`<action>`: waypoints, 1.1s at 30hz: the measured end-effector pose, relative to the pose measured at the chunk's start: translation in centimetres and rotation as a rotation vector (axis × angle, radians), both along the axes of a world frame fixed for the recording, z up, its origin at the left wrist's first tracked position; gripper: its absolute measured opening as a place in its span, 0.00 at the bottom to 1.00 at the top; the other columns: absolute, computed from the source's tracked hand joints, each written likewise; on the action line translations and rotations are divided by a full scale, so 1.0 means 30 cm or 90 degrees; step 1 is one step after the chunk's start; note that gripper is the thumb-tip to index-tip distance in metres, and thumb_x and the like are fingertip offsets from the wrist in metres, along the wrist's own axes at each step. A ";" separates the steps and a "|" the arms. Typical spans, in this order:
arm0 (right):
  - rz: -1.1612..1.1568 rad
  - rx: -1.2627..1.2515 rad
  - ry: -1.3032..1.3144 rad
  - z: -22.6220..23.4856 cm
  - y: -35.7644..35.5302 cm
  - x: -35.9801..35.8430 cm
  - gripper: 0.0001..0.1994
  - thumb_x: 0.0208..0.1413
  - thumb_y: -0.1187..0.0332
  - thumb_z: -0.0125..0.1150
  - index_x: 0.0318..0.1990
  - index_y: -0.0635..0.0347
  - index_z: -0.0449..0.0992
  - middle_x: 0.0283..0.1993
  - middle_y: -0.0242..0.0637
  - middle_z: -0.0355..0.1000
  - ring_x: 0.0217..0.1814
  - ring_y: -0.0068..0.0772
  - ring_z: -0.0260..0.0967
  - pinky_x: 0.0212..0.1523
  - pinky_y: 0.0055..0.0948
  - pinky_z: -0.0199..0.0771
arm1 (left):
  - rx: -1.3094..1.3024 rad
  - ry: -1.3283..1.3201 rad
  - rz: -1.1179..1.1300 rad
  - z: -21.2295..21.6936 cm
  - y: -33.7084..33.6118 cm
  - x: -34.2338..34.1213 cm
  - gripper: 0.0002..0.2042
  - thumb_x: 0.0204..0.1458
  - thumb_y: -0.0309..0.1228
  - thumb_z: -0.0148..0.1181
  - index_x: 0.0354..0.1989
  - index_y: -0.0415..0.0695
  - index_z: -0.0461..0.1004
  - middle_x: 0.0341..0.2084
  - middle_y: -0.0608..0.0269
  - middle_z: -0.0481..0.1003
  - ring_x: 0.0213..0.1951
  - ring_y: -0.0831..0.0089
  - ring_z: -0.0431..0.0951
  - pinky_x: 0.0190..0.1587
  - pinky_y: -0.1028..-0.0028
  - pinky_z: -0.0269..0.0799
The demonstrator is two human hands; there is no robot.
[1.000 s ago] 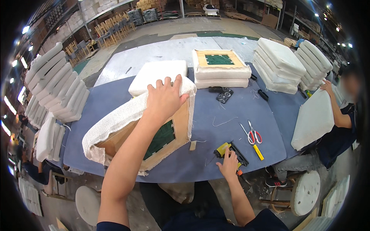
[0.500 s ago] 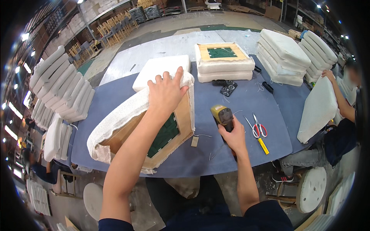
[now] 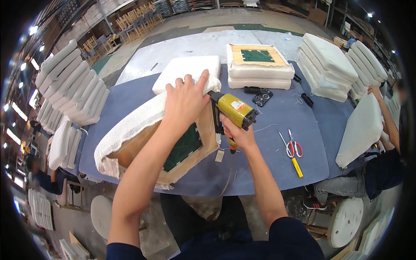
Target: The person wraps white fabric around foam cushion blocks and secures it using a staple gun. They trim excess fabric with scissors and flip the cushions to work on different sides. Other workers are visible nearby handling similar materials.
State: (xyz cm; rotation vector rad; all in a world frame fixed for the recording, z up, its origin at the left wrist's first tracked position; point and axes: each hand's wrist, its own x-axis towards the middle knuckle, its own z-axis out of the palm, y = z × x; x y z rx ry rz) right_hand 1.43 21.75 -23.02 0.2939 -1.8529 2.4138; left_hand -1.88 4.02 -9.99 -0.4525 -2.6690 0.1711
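Entry: my two hands, staple gun at a seat-cushion frame

My left hand (image 3: 185, 100) lies flat, fingers spread over the white woven fabric pulled across the tilted square wooden-framed seat cushion (image 3: 151, 138), which stands on edge on the blue-covered worktable (image 3: 277, 173). My right hand (image 3: 237, 135) is wrapped round the grip of the yellow and black staple gun (image 3: 232, 110), nose touching the frame's upper corner, just beside my left fingertips: a slip could staple skin, or slack fabric could pucker. Red-handled scissors (image 3: 294, 147) lie near.
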 end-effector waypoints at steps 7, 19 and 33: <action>-0.131 0.237 0.103 -0.226 -0.164 0.083 0.33 0.50 0.63 0.87 0.59 0.68 0.77 0.58 0.47 0.76 0.55 0.36 0.77 0.56 0.35 0.77 | 0.224 -0.584 -0.202 0.235 -0.283 -0.174 0.33 0.78 0.52 0.41 0.86 0.52 0.50 0.84 0.55 0.51 0.82 0.58 0.53 0.83 0.64 0.45; -0.247 0.214 0.330 -0.198 -0.340 0.037 0.08 0.53 0.69 0.75 0.35 0.62 0.83 0.25 0.39 0.79 0.23 0.44 0.77 0.28 0.38 0.72 | 0.120 -0.374 -0.060 0.139 -0.305 -0.132 0.28 0.79 0.51 0.30 0.85 0.66 0.50 0.76 0.47 0.65 0.75 0.45 0.66 0.78 0.51 0.58; -0.093 0.000 0.123 0.000 -0.226 -0.030 0.12 0.62 0.66 0.73 0.44 0.68 0.85 0.36 0.36 0.87 0.36 0.28 0.84 0.39 0.31 0.80 | -0.021 -0.223 -0.119 0.092 -0.287 -0.116 0.31 0.74 0.38 0.50 0.84 0.72 0.52 0.59 0.39 0.72 0.51 0.37 0.81 0.54 0.47 0.77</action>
